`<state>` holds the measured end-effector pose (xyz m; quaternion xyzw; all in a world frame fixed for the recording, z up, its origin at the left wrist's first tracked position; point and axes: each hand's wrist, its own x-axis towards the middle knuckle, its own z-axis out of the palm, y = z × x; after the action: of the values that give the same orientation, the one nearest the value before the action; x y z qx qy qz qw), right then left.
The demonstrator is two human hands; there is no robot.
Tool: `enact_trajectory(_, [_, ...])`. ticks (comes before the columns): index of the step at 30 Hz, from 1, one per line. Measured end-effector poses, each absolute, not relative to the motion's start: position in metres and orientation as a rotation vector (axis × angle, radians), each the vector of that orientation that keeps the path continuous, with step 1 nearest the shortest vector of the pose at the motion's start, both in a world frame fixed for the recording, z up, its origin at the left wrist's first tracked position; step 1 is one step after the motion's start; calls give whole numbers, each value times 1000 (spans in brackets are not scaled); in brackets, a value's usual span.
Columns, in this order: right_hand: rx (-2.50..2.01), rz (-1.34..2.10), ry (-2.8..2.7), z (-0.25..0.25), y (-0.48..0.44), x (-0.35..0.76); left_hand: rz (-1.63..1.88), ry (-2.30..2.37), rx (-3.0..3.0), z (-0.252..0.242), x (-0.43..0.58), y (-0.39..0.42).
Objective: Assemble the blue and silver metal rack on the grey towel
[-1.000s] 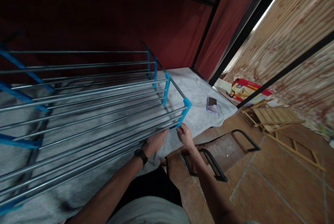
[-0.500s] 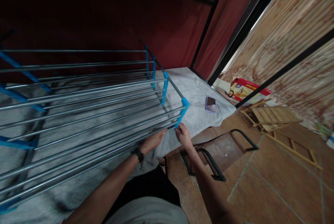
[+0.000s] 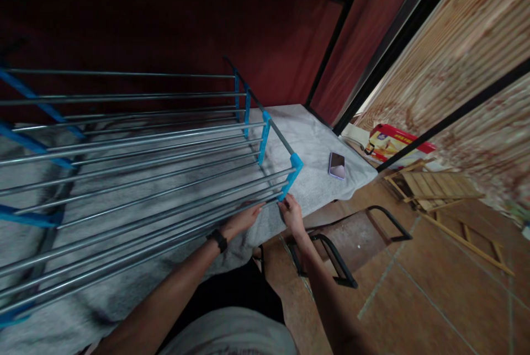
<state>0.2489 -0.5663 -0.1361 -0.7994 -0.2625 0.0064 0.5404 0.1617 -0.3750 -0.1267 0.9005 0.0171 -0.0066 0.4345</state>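
Observation:
A rack of grey metal tubes (image 3: pixel 186 183) joined by blue plastic connectors stands on a grey cloth (image 3: pixel 290 126). At its near right corner, my right hand (image 3: pixel 293 214) pinches the lower end of a blue connector (image 3: pixel 292 177) where the lowest tube enters it. My left hand (image 3: pixel 242 220), below a dark wristband, is closed around the lowest front tube just left of that corner. The tube partly hides the left fingertips. A purple-edged phone (image 3: pixel 337 165) lies face up on the cloth, right of the rack.
A low black-framed step (image 3: pixel 356 242) stands on the tiled floor to the right. Beyond it lie a folded wooden chair (image 3: pixel 441 184) and a red and yellow box (image 3: pixel 397 142). Black metal bars (image 3: pixel 337 48) rise at the cloth's corners. A dark red wall (image 3: pixel 165 18) closes the back.
The view has shifted slightly. Both hands stay at the same corner of the rack, with hardly any visible movement of the fingers.

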Motion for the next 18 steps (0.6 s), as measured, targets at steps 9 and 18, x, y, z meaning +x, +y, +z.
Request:
enact_trajectory(9, [-1898,24,-631,-135,-565,249,-113,101,2259,-119,160,-380])
enact_trajectory(18, [-1912,18,-637,-135,-566,247,-92,44,2303,-123,161,-381])
